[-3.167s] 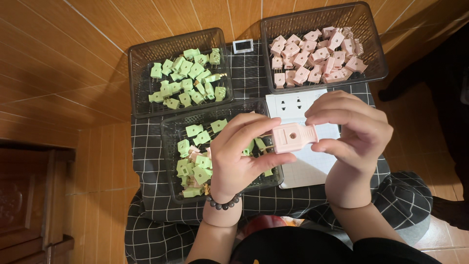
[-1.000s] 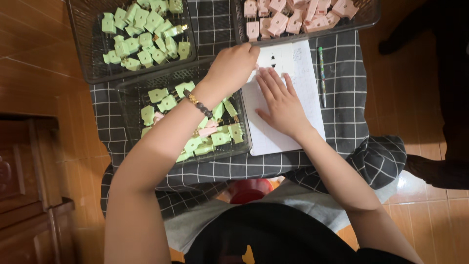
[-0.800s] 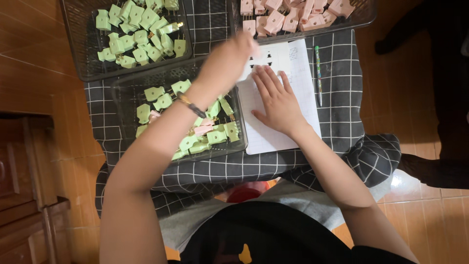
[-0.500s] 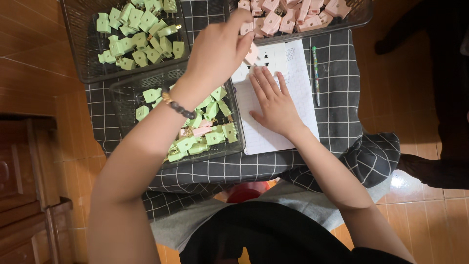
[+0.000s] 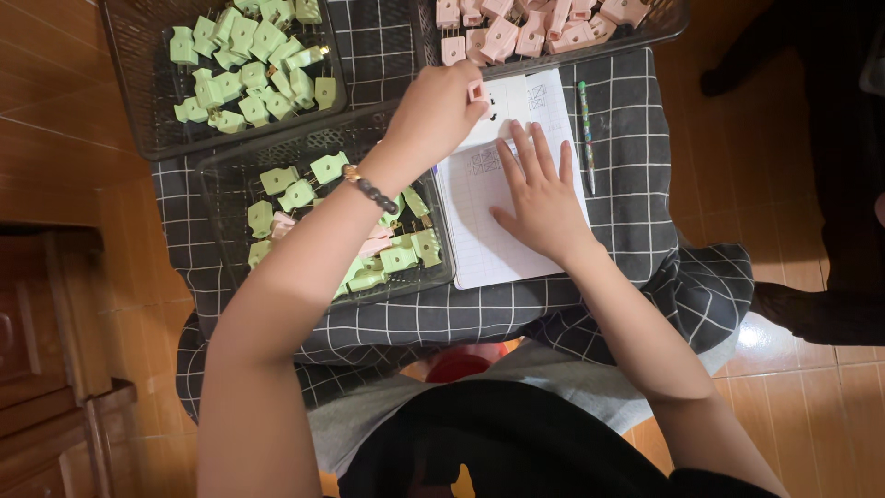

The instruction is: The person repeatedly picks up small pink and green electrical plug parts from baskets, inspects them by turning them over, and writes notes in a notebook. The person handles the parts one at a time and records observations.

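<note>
Pink plastic piece (image 5: 477, 91): small, blocky, pale pink. Pinched in the closed grip of the left hand (image 5: 441, 111), above the notebook's (image 5: 479, 231) top edge, at 6 o'clock from the pink-filled basket (image 5: 645, 32). Right hand (image 5: 539, 194): open, flat on the notebook, holding nothing.

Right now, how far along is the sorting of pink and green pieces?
Done: far-left basket holds only green pieces; far-right basket only pink pieces. In hand: left hand carries one pink piece toward the pink basket; right hand lies flat on the notebook. Left: near basket still mixes green and a few pink.
</note>
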